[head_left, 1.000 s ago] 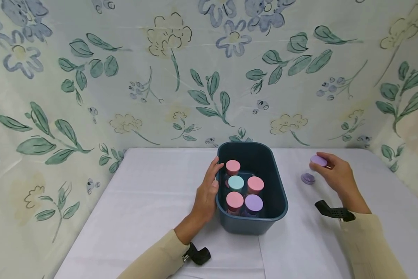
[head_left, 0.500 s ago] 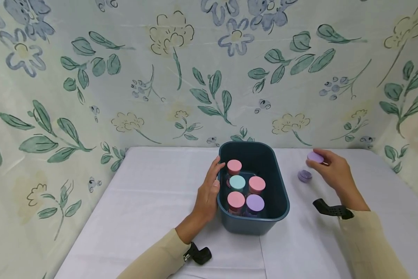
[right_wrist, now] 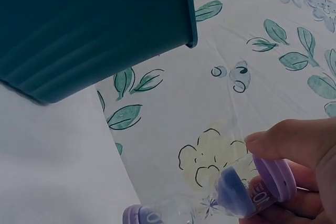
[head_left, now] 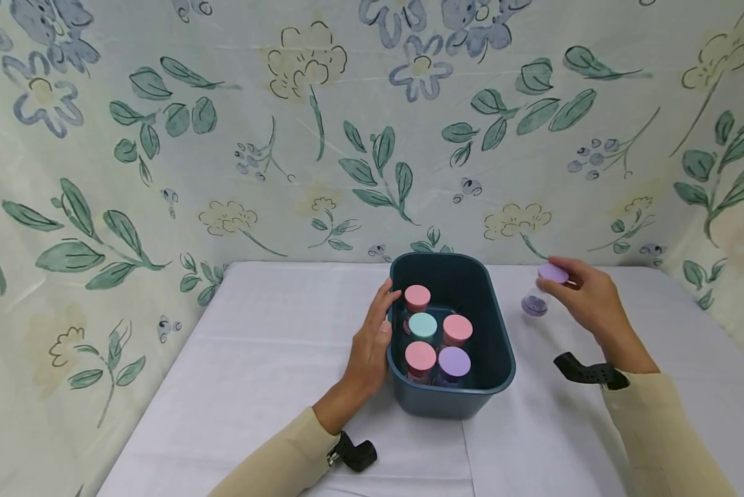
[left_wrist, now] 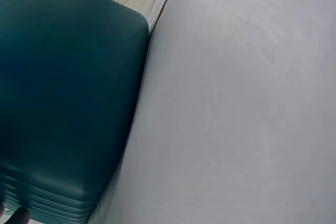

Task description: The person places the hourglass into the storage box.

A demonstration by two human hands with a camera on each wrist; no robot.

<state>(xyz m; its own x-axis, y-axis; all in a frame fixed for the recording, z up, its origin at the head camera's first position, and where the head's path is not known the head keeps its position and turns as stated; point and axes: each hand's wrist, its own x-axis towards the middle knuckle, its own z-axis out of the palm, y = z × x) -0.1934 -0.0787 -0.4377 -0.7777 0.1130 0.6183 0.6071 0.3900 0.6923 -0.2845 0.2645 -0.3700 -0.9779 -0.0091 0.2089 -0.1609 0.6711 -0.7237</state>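
My right hand [head_left: 589,297] pinches a sand timer by its lilac top cap [head_left: 553,273], to the right of a dark teal bin. In the right wrist view the sand timer [right_wrist: 239,190] shows clear bulbs, a narrow neck and purple sand in the bulb nearer my hand [right_wrist: 299,156]. Whether its lower cap [head_left: 535,305] touches the table cannot be told. My left hand [head_left: 366,345] rests along the left side of the bin [head_left: 449,404], fingers mostly straight, fingertips at the rim. Inside the bin stand several sand timers with pink [head_left: 419,356], mint [head_left: 422,325] and lilac [head_left: 454,362] caps.
A white cloth [head_left: 272,345] covers the table. Behind it hangs a floral curtain [head_left: 347,138], close to the table's back edge. The bin's right side has floor showing inside, beside the grouped timers. Black wrist cameras [head_left: 589,373] sit on both wrists.
My right hand has moved left and slightly away from me, carrying the sand timer nearer the bin. More of its clear body now shows. The left hand and bin stay in place.
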